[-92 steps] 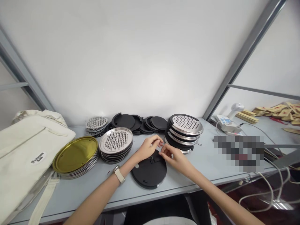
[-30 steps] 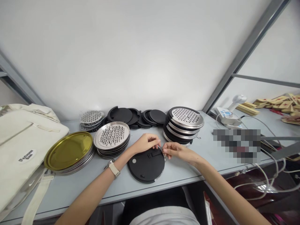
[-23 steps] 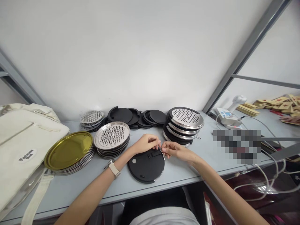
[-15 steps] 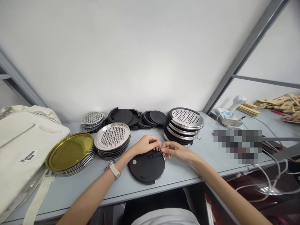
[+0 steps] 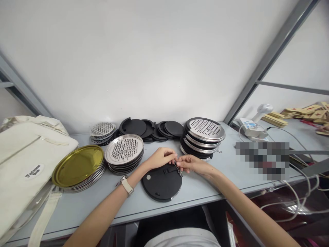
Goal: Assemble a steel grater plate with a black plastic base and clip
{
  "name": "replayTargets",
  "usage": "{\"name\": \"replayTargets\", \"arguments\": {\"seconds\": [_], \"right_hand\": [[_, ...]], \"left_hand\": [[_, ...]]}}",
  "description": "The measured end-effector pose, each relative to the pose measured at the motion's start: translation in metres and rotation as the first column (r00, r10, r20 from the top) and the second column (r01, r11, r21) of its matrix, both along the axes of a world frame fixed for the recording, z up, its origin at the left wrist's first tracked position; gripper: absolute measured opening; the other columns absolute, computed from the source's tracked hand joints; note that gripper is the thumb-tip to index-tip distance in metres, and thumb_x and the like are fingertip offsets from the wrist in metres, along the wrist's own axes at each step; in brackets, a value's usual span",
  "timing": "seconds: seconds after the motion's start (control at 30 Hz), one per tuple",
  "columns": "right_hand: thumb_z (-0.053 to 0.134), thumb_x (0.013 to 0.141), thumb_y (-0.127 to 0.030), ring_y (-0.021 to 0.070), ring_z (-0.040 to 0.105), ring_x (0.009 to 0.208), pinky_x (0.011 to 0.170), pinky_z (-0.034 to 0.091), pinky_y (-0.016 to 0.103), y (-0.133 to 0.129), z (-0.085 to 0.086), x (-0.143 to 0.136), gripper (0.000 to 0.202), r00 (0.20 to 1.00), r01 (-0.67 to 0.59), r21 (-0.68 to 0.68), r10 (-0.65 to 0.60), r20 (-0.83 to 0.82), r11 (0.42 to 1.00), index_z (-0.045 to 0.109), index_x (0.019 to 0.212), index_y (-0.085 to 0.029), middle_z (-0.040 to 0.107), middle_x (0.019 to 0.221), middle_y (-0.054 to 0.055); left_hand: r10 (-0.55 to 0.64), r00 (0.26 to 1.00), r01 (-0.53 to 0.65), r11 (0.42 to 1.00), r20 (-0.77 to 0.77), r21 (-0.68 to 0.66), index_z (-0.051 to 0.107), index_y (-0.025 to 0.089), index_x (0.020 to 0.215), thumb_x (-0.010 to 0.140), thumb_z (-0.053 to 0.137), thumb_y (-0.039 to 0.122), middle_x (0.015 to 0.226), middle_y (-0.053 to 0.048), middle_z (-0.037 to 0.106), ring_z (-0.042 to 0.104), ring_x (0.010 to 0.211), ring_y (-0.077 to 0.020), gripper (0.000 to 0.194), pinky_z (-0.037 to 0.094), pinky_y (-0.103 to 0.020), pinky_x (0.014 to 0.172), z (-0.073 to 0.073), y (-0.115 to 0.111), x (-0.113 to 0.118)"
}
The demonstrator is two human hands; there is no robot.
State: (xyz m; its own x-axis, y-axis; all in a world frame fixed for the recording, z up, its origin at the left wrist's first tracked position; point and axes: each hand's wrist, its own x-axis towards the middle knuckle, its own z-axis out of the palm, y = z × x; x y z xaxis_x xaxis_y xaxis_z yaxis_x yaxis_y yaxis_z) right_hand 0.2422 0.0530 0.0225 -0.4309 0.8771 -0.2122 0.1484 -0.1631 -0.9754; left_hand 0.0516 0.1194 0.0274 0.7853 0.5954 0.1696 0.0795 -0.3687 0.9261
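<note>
A round black disc (image 5: pixel 161 187) with a pale round spot and a raised black piece lies flat near the table's front edge. At its upper right edge hangs a small shiny metal clip (image 5: pixel 179 171), its exact shape hard to make out. My right hand (image 5: pixel 191 164) pinches the upper end of this clip between thumb and fingers. My left hand (image 5: pixel 164 157) meets it from the other side, fingertips closed at the same spot. Left of the disc stands a stack of round metal graters (image 5: pixel 125 150). Behind my right hand is a taller stack of graters with black rims (image 5: pixel 204 129).
Gold-coloured round plates (image 5: pixel 79 166) are stacked at left, beside a cream bag (image 5: pixel 25 154). Black discs and rings (image 5: pixel 133 127) lean along the wall, next to small perforated discs (image 5: pixel 102 129). A white scanner (image 5: pixel 264 109), cables and wooden pieces (image 5: pixel 308 111) are at right.
The view has shifted slightly. Both hands stay at the disc's upper right edge, and more of the metal clip shows below the fingertips.
</note>
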Motion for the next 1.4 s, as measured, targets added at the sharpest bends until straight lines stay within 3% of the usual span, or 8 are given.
{"name": "replayTargets", "arguments": {"seconds": [0.43, 1.13, 1.4], "right_hand": [[0.07, 0.076, -0.046, 0.0055, 0.037, 0.052, 0.05, 0.024, 0.022, 0.001, 0.0014, -0.0001, 0.036, 1.0, 0.003, -0.042, -0.004, -0.024, 0.999, 0.058, 0.067, -0.013, 0.052, 0.062, -0.003], [0.065, 0.077, -0.052, 0.0066, 0.034, 0.053, 0.05, 0.022, 0.023, -0.0012, 0.0, -0.0002, 0.041, 1.0, -0.012, 0.012, 0.012, -0.004, 1.0, 0.054, 0.066, -0.014, 0.048, 0.062, -0.003], [0.064, 0.078, -0.054, 0.0073, 0.036, 0.055, 0.05, 0.025, 0.022, -0.0023, -0.0002, -0.0007, 0.04, 0.997, -0.036, 0.008, 0.036, -0.063, 0.999, 0.053, 0.076, -0.016, 0.049, 0.066, -0.003]], "left_hand": [[0.01, 1.0, -0.01, 1.0, -0.015, 0.012, 0.061, 0.012, 0.072, 0.087, 0.051, 0.035, 0.065, -0.002, 0.06, 0.056, 0.062, -0.0118, 0.029, 0.044, -0.021, 0.061, -0.0018, 0.0007, 0.0], [0.005, 1.0, -0.004, 1.0, -0.014, 0.031, 0.062, 0.012, 0.077, 0.089, 0.049, 0.036, 0.068, -0.002, 0.06, 0.056, 0.064, -0.0117, 0.03, 0.045, -0.021, 0.062, -0.001, 0.0004, -0.0003], [0.012, 0.999, -0.006, 0.992, -0.043, 0.126, 0.06, 0.013, 0.077, 0.089, 0.047, 0.029, 0.069, -0.001, 0.059, 0.056, 0.066, -0.0125, 0.024, 0.044, -0.022, 0.063, -0.0019, -0.0001, -0.0007]]}}
